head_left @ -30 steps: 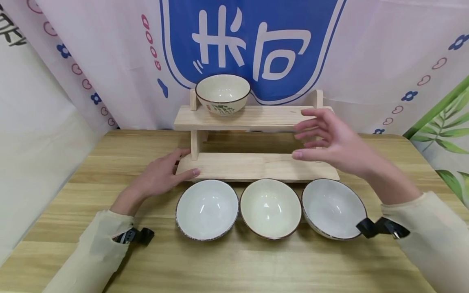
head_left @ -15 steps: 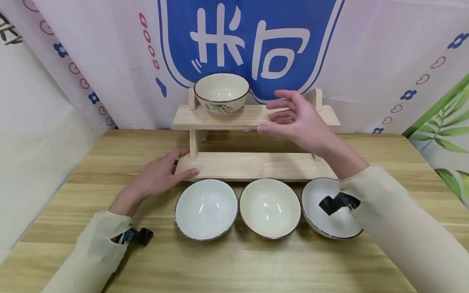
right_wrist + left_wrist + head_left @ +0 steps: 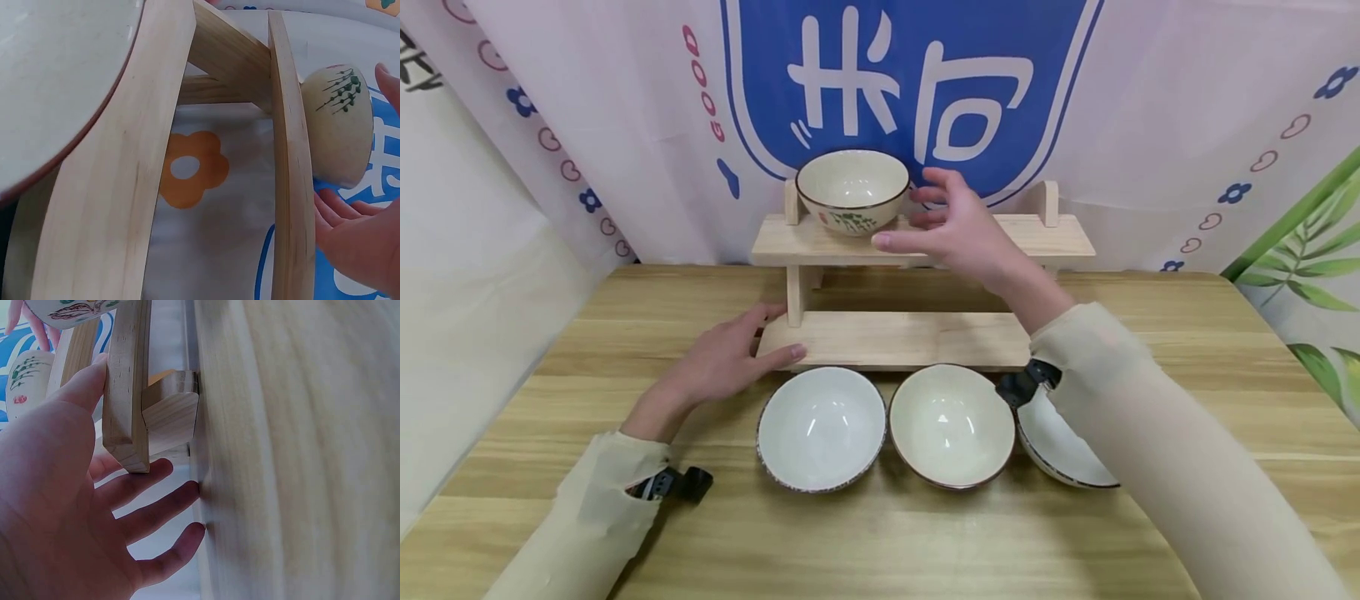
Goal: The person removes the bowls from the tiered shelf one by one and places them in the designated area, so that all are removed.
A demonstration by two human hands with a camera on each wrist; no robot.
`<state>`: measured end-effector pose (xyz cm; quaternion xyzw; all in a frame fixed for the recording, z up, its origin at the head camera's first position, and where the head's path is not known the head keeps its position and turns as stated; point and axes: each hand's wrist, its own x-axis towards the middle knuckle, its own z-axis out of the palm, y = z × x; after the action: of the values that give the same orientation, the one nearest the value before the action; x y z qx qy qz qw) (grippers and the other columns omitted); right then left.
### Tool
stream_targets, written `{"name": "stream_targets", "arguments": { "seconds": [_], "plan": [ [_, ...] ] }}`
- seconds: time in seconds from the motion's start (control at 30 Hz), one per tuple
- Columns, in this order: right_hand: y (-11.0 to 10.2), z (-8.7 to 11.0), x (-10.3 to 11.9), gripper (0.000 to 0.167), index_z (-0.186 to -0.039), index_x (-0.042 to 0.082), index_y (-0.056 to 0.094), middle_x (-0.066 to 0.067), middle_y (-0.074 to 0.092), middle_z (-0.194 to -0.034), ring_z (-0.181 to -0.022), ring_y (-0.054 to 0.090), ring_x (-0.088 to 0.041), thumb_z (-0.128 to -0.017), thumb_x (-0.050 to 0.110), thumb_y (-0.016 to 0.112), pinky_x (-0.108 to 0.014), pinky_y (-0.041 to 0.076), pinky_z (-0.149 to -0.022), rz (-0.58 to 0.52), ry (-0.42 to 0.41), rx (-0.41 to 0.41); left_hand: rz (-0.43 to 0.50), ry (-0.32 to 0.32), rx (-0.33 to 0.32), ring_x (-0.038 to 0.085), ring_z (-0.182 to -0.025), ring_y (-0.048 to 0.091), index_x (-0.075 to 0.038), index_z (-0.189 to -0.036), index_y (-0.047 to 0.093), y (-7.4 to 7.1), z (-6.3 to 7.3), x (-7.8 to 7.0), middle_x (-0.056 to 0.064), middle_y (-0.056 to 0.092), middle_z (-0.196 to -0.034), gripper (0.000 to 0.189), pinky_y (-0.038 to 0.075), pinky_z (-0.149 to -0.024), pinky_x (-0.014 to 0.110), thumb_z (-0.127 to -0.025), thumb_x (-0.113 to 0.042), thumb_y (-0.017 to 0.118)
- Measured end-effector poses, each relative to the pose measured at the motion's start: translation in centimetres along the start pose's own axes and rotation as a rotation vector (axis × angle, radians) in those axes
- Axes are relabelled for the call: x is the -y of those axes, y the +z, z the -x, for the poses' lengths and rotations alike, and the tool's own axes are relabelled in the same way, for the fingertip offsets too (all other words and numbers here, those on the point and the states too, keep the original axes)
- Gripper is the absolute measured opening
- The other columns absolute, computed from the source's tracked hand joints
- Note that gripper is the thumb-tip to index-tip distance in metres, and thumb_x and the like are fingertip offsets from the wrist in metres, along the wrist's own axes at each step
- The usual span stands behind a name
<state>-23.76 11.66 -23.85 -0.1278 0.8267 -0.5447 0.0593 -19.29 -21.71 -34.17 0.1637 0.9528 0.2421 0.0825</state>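
Observation:
A two-tier wooden display shelf (image 3: 895,340) stands at the back of the table. On its upper board, at the left, sits a cream bowl (image 3: 852,218) with a brown rim and a green plant motif. My right hand (image 3: 966,229) is spread just right of this bowl, thumb low in front and fingers behind, holding nothing. The right wrist view has the bowl (image 3: 340,128) between thumb and fingers, with a gap visible. My left hand (image 3: 722,362) holds the left end of the lower board; in the left wrist view its thumb lies over the board (image 3: 127,381), fingers at the underside.
In front of the shelf three bowls stand in a row: a white one (image 3: 822,429) at left, a cream one (image 3: 952,427) in the middle, and a white one (image 3: 1063,450) partly under my right sleeve. A printed curtain (image 3: 1150,108) hangs behind.
My right hand has moved left along the upper board, from the shelf's right end to beside the cream bowl. The left hand has stayed at the lower board.

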Motion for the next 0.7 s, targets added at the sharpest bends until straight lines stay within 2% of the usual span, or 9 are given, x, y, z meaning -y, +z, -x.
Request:
{"name": "stream_targets", "arguments": {
  "seconds": [0.3,0.53,0.7],
  "plan": [
    [1.5,-2.3,0.6,0.120,-0.170,0.017,0.013,-0.007,0.039,-0.166,-0.143,0.051,-0.020,-0.083,0.039,0.092,-0.040,0.049,-0.118,-0.055,-0.001,-0.008,0.006,-0.006,0.003,0.046,-0.146,0.051,-0.008,-0.164,0.033,0.0,0.1,-0.1,0.024,0.045,-0.165,0.091,0.045,-0.116,0.067,-0.101,-0.069,0.056],
    [2.2,-3.4,0.9,0.125,-0.170,0.016,0.007,-0.007,0.036,-0.167,-0.149,0.043,-0.018,-0.081,0.038,0.093,-0.034,0.040,-0.126,-0.050,-0.011,-0.005,0.007,-0.011,0.005,0.046,-0.146,0.051,-0.009,-0.165,0.033,-0.1,0.3,-0.2,0.024,0.045,-0.165,0.091,0.045,-0.115,0.067,-0.101,-0.070,0.056],
    [2.6,-3.9,1.3,0.129,-0.170,0.019,0.007,-0.006,0.037,-0.166,-0.148,0.043,-0.017,-0.078,0.039,0.095,-0.033,0.036,-0.127,-0.029,0.001,-0.032,-0.003,-0.012,0.004,0.046,-0.146,0.051,-0.010,-0.164,0.033,-0.1,0.2,-0.2,0.024,0.046,-0.164,0.091,0.045,-0.115,0.067,-0.101,-0.071,0.055]
  ]
}}
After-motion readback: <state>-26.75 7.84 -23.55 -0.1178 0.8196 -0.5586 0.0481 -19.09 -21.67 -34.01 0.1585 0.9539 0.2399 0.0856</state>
